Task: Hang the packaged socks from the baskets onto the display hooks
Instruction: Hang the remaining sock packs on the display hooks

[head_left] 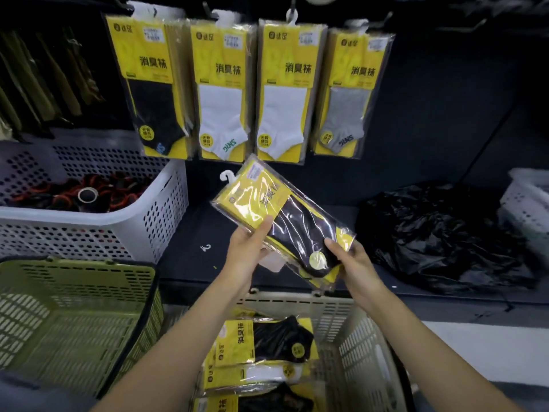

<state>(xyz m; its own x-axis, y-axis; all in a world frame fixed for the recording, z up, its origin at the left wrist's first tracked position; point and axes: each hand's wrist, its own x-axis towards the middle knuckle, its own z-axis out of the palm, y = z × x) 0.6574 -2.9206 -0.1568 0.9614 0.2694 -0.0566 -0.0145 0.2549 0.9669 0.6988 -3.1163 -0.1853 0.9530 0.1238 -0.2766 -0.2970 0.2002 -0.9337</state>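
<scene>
1. Left hand (248, 248) grasps the yellow-carded clear plastic pack of black socks (282, 215) at mid-length, thumb on the front.
2. Right hand (353, 267) grasps the pack's lower end.
3. The pack is tilted, with its white hanger hook (227, 176) at the upper left. It is held above the beige slotted basket (297, 300) and below the four hanging sock packs (221, 90).
4. More sock packs (264, 343) lie in the basket.

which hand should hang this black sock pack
Left, probably. The left hand grips the held pack nearer its white hanger, and the hanging black socks are on that side; the right hand holds the bottom end.
</scene>
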